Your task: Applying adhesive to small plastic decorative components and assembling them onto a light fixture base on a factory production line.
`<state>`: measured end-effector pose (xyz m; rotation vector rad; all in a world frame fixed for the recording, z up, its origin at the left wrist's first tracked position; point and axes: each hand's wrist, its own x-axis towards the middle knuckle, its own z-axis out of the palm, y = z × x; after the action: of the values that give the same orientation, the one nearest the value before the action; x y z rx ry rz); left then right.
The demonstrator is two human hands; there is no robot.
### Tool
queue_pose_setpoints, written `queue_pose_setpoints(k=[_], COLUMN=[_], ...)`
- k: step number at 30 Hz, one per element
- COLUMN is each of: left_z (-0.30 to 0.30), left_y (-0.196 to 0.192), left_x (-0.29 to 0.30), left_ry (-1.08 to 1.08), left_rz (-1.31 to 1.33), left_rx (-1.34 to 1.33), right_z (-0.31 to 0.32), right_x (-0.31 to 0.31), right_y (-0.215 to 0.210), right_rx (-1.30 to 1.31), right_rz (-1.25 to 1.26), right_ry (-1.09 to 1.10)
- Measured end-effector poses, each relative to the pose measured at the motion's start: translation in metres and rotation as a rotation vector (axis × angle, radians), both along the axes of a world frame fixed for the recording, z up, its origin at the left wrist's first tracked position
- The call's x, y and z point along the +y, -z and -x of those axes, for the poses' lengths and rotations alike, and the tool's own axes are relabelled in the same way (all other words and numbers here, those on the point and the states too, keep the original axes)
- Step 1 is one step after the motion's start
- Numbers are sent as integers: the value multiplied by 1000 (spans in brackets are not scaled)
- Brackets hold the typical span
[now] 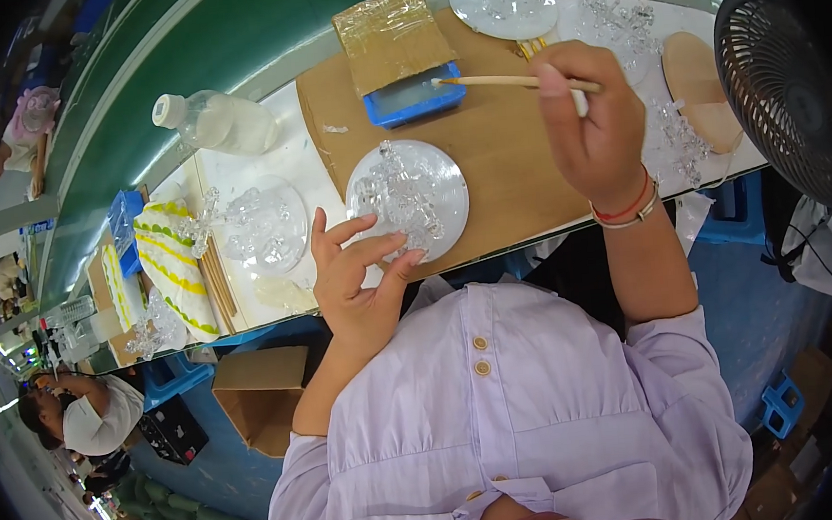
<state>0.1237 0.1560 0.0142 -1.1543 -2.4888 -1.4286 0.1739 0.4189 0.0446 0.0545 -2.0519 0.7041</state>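
While the right hand [593, 124] pinches a thin wooden stick [500, 81] between thumb and fingers, its far tip reaches out to the left of that hand into a shallow blue rectangular tray [413, 96], apparently to pick up whatever the tray holds. Below and to the left of that hand, the left hand [359, 274] rests its fingertips against the near rim of a round clear glass plate [450, 194] carrying a clear glass figurine [396, 198], thumb and fingers loosely curved around the edge rather than closed, which looks like a way to steady the piece while the other hand is busy. Both plate and tray sit on a brown cardboard sheet [506, 155] that covers the counter [262, 165] under the hands, likely to protect it. Beyond the tray lies a tape-wrapped cardboard block [388, 32]. Left of the left hand stand more clear glass ornaments [257, 224] and a white plastic bottle [219, 121] lying on its side; further ornaments wait past the right hand, and a black fan [781, 85] faces in from that side.
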Motion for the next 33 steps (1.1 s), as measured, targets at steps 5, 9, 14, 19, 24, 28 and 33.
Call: queue_pose_setpoints(k=[5, 9, 14, 19, 24, 28, 33], left_z=[3, 8, 9, 9, 11, 12, 11], left_y=[-13, -8, 2, 6, 7, 7, 7], left_x=[-1, 4, 10, 11, 7, 7, 6], left_ry=[-19, -70, -83, -73, -54, -30, -20], left_rz=[44, 61, 57, 47, 60, 62, 71], left_rx=[-3, 24, 58, 84, 75, 59, 30], right_z=[28, 35, 29, 6, -38, -58, -51], right_x=[1, -2, -2, 0, -7, -21, -35], right_y=[11, 15, 9, 6, 4, 19, 36], right_rx=[-109, -144, -97, -23, -28, -85, -149], right_rz=[-48, -71, -58, 25, 222, 338, 231], right_ry=[-60, -40, -68, 3, -96, -197, -248])
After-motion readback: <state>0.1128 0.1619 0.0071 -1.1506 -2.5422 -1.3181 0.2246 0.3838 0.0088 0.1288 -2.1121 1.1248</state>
